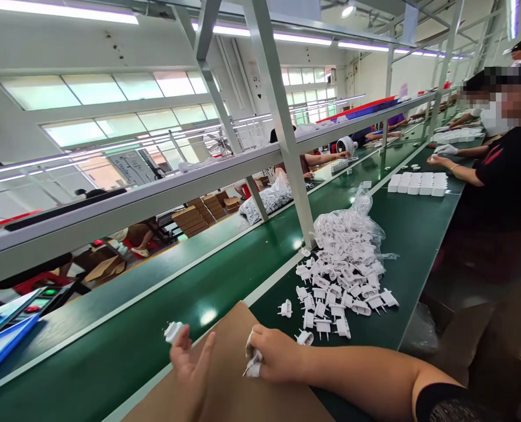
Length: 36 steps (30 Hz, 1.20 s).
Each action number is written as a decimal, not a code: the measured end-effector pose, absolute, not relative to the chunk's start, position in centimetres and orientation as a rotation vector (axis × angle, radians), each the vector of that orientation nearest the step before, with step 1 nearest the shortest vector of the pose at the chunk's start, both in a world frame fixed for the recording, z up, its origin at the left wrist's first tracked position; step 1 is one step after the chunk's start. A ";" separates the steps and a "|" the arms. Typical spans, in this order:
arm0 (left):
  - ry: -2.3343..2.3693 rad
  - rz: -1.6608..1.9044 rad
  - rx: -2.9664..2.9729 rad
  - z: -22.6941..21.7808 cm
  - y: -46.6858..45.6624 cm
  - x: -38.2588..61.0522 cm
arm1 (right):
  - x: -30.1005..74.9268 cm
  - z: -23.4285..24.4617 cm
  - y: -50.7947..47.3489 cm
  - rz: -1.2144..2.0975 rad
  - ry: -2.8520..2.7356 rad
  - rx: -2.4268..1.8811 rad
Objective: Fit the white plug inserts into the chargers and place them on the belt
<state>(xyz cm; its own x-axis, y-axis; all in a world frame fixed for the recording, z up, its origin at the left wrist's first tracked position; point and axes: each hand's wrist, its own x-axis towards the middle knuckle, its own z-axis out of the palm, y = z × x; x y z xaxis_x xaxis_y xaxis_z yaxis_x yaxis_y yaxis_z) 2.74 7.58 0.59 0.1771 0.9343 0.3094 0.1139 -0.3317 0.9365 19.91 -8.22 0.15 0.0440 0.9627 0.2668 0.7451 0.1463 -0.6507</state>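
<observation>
My right hand [278, 354] is curled shut and pinches a white plug [254, 364] over the brown cardboard [236, 387]. My left hand [194, 366] is open with its fingers spread, just beside the right one. The other plug [173, 332] sits at its fingertips, right by the cardboard's left edge. I cannot tell if the fingers touch it.

The cardboard lies across the white line [146, 384] on the green belt [111, 346]. To the left of my hands the belt is bare, so there is room there. In front and to the right it is crowded. A pile of plugs [343, 275] spills out of a plastic bag [361, 205], and loose ones reach almost to my right hand. A gray post [298, 193] stands just behind the pile. Farther along the right edge, a person [497, 193] works near a row of white boxes [418, 183].
</observation>
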 end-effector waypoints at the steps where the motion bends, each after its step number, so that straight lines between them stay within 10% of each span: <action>1: 0.918 1.100 1.597 0.3 5.9 2.4 | 19.7 0.0 -8.1 0.446 -1.663 -1.597; 9: 0.693 0.613 1.520 -0.4 0.2 2.4 | 18.1 -0.7 -7.1 1.011 -0.815 -1.231; 36: 0.786 0.654 1.295 -0.2 0.8 2.7 | 17.8 0.4 -7.1 1.053 -0.556 -1.039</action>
